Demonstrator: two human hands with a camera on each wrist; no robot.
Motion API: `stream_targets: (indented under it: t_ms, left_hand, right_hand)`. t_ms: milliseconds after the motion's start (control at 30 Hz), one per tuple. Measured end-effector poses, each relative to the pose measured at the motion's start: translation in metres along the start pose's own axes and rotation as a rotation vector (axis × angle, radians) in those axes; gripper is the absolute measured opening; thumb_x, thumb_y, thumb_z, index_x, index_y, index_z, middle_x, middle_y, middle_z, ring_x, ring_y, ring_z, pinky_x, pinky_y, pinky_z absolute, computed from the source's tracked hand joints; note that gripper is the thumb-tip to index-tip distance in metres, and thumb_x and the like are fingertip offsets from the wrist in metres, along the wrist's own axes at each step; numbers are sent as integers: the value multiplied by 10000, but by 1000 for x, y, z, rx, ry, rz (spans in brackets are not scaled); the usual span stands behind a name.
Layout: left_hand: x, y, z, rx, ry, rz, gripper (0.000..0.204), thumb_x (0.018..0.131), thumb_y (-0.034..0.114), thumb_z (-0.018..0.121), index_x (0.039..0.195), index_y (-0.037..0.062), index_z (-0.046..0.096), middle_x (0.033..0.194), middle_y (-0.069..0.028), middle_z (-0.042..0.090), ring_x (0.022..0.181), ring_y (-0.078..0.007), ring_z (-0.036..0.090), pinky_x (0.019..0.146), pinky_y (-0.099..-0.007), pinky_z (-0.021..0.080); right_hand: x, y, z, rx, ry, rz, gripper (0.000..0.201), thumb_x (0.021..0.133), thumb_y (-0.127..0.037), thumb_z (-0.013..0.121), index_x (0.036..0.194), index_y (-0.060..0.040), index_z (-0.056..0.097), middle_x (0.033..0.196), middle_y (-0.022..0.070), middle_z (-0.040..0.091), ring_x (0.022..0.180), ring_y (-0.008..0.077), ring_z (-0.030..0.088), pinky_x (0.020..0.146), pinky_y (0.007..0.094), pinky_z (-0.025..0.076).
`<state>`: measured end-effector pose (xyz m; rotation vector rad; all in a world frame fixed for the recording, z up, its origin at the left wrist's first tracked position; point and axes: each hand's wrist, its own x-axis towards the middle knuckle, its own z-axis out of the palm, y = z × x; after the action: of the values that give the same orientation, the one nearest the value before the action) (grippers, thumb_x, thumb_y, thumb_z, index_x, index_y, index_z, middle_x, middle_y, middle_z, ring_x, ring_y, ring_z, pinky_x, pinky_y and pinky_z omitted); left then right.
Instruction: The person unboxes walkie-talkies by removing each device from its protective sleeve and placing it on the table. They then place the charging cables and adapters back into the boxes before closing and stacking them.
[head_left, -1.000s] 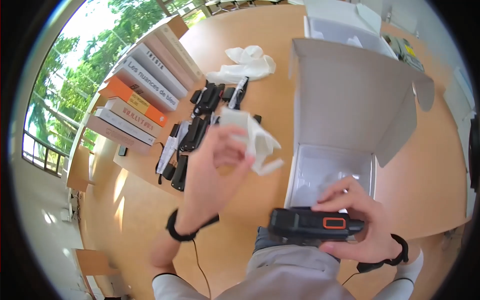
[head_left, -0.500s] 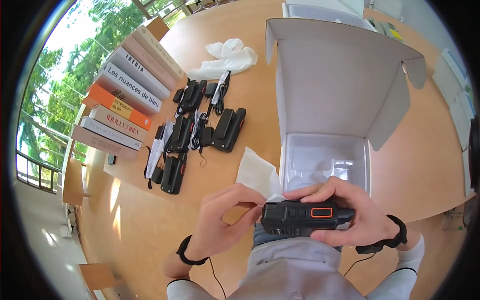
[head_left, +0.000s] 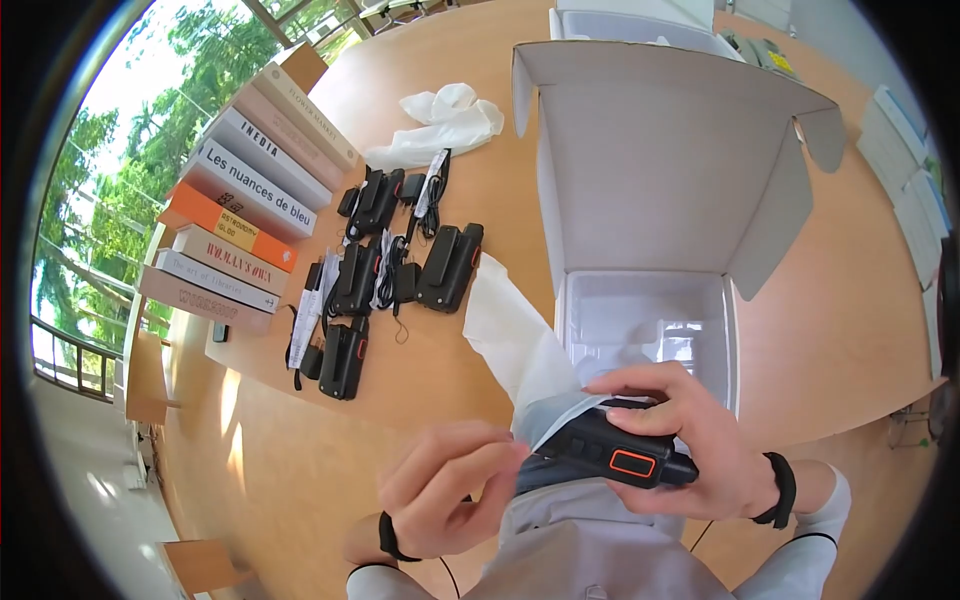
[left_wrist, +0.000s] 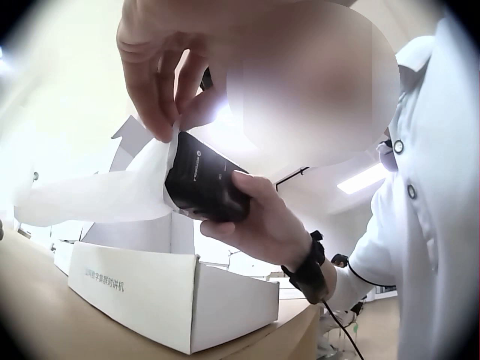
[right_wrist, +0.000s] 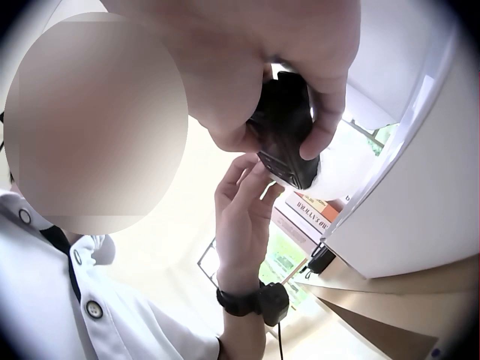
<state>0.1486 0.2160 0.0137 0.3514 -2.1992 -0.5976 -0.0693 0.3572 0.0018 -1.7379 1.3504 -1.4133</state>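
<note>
My right hand [head_left: 705, 440] grips a black walkie-talkie [head_left: 590, 447] with an orange-ringed panel, near my body in front of the open box. A thin white pouch [head_left: 515, 340] covers its far left end. At the pouch's mouth, my left hand [head_left: 450, 490] pinches the edge between thumb and fingers. The left wrist view shows the pouch [left_wrist: 105, 196] stretched out sideways, with the radio's dark face [left_wrist: 206, 180] partly inside its opening. In the right wrist view, the fingers of my right hand [right_wrist: 326, 112] wrap the radio's sides.
An open white box [head_left: 735, 350] with its lid raised stands ahead of me, a second box [head_left: 640, 35] behind it. Several walkie-talkies [head_left: 448, 268] with cables and adapters lie left, beside a row of books [head_left: 255, 185]. A crumpled white pouch [head_left: 440, 130] lies farther back.
My left hand has brought the white pouch from the left to the walkie-talkie, and the pouch now covers the radio's end. The radio has tilted slightly.
</note>
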Motion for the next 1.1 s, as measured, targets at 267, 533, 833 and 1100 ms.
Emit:
stream_targets:
  t_ms: [267, 533, 833, 1100]
  left_hand:
    - [-16, 11, 31, -28, 30, 50, 269, 680, -123, 793, 915, 7, 772, 882, -100, 754, 718, -227, 728, 620, -301, 594]
    - [-20, 10, 30, -111, -51, -52, 280, 688, -160, 769, 906, 16, 771, 846, -126, 752, 685, -201, 715, 581, -263, 530]
    - [-17, 6, 32, -213, -116, -112, 235, 781, -85, 781, 982, 37, 773, 919, -94, 761, 731, -236, 725, 639, -312, 583]
    - [0, 10, 15, -79, -151, 72, 292, 752, -35, 824, 1028, 55, 799, 952, -113, 764, 783, -294, 730, 670, -330, 597]
  right_hand:
    - [1, 7, 14, -12, 112, -29, 640, 774, 15, 880, 1311, -65, 542, 1433, 249, 588, 1196, 357, 668, 978, 412, 547]
    - [1, 14, 20, 52, 124, -22, 560, 816, -24, 867, 1256, -37, 521, 1461, 219, 565, 1206, 356, 636, 950, 401, 555]
    - [2, 20, 20, 100, 169, 64, 540, 802, -191, 942, 1126, -32, 540, 1380, 178, 581, 1198, 259, 640, 892, 358, 589]
    - [0, 17, 6, 80, 159, 84, 547, 766, -203, 963, 1083, -33, 551, 1261, 131, 539, 1103, 241, 626, 844, 334, 615]
